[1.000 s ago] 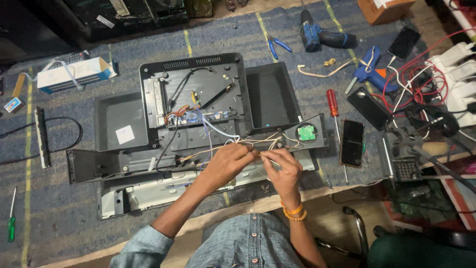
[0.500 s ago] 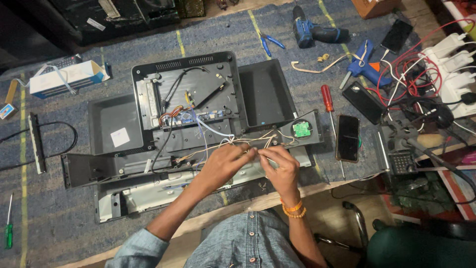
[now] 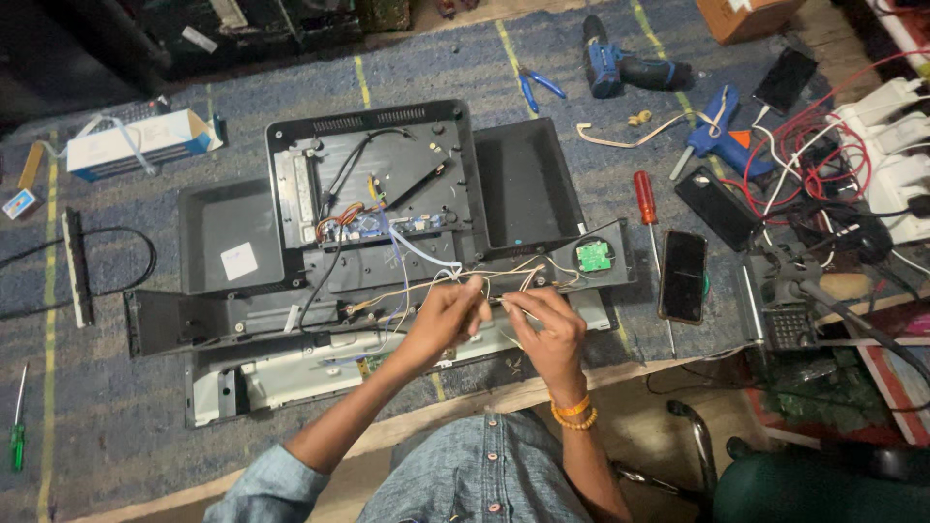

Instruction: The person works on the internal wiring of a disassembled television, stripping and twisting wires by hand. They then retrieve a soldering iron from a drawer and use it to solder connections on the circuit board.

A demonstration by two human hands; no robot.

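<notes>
We are over a blue-grey woven mat (image 3: pixel 126 407) with yellow tape lines, spread across a cluttered worktop, dim dark boxes along the far edge. In the middle lies an opened black plastic monitor shell (image 3: pixel 387 203), back panel up, a small blue circuit board (image 3: pixel 368 226) at its centre and a pale metal frame (image 3: pixel 291 373) under its near edge. Both hands meet just in front of it: the left hand (image 3: pixel 441 320) has its fingers pinched closed on a bundle of thin pale wires (image 3: pixel 484 281), and the right hand (image 3: pixel 547 329), orange beads at the wrist, has its fingers closed on the same strands right beside it. Those wires run toward a round black part with a green board (image 3: pixel 593 257). To the right, a red-handled screwdriver (image 3: pixel 645 199) and a dark smartphone (image 3: pixel 683 276) lie close; further back a blue cordless drill (image 3: pixel 620 66), blue-handled pliers (image 3: pixel 535 85) and a blue glue gun (image 3: pixel 717 136). Tangled red cables (image 3: pixel 804 165) crowd the right edge. Far left, a green-handled screwdriver (image 3: pixel 16 436) and a white-and-blue carton (image 3: pixel 136 143)
</notes>
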